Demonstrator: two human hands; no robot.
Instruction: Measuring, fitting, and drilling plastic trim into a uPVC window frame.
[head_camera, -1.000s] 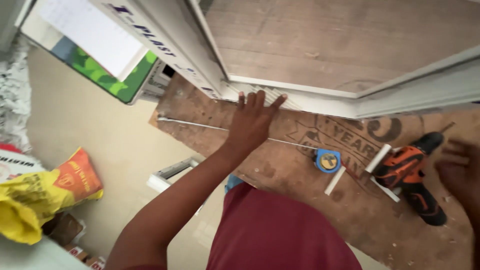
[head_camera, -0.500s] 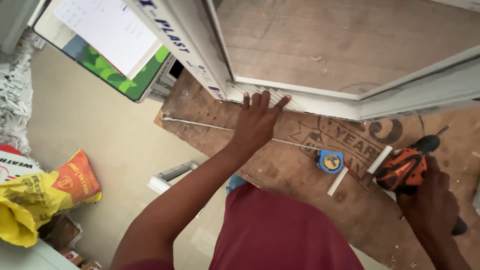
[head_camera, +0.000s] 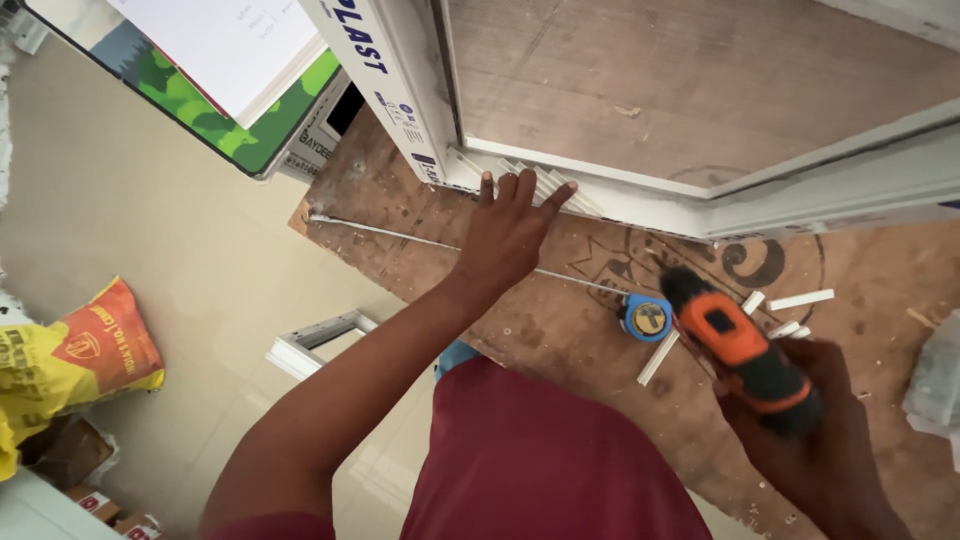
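My left hand (head_camera: 512, 232) lies flat and spread, gripping nothing, fingertips against the white frame (head_camera: 640, 195) on the board (head_camera: 560, 330). My right hand (head_camera: 815, 425) is clenched around the drill (head_camera: 740, 350), lifted over the board just beside the tape measure (head_camera: 647, 316). If the drill slips off the frame it could skid toward my spread fingers. The extended tape and loose white strips (head_camera: 800, 299) could also snag or scatter.
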